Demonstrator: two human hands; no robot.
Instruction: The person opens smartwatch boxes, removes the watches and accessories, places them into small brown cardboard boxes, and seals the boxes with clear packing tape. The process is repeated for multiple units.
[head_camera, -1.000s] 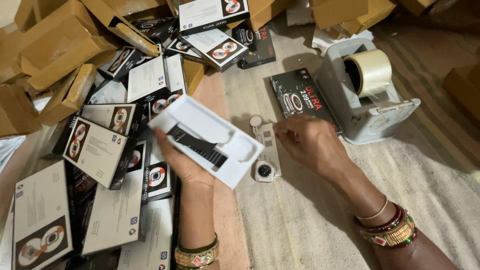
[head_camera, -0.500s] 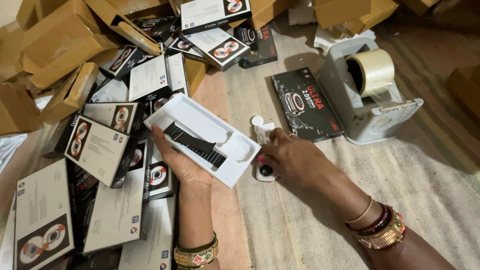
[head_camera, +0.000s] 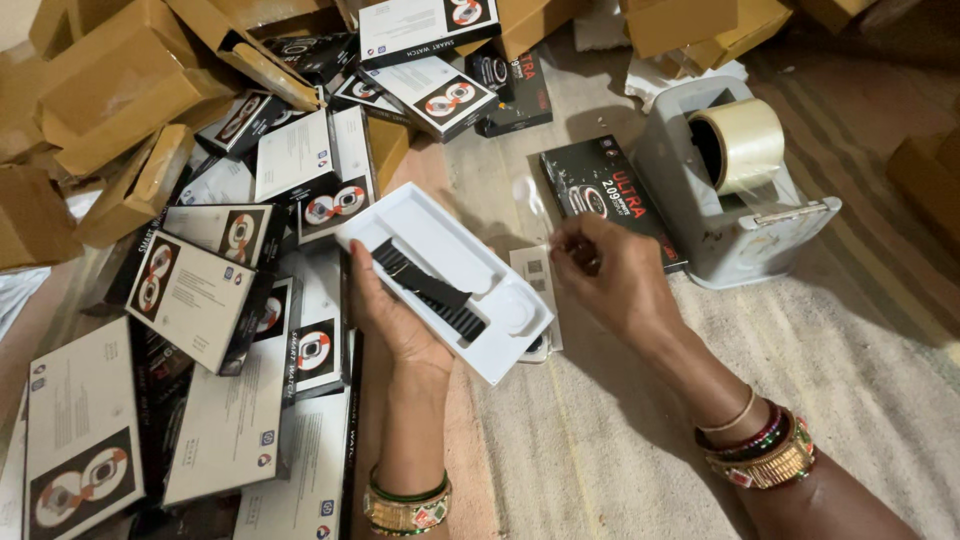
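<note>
Pale striped matting (head_camera: 820, 330) covers the floor on the right of the frame, with brown cardboard cartons (head_camera: 110, 80) and black-and-white printed product boxes (head_camera: 190, 295) heaped across the left and top. At centre the left hand (head_camera: 395, 315) cups a white moulded plastic tray (head_camera: 445, 275) from beneath, its grip closed on the tray's near-left edge; the tray's long axis runs from upper left to lower right. In its recess lies a black ribbed watch strap (head_camera: 430, 290) along that same axis, and the round pocket at the lower-right end looks empty. Just right of the tray, the right hand (head_camera: 615, 285) pinches a thin clear plastic film (head_camera: 533, 200) between its fingertips. A grey tape dispenser (head_camera: 735, 200) with a clear roll sits at upper right.
</note>
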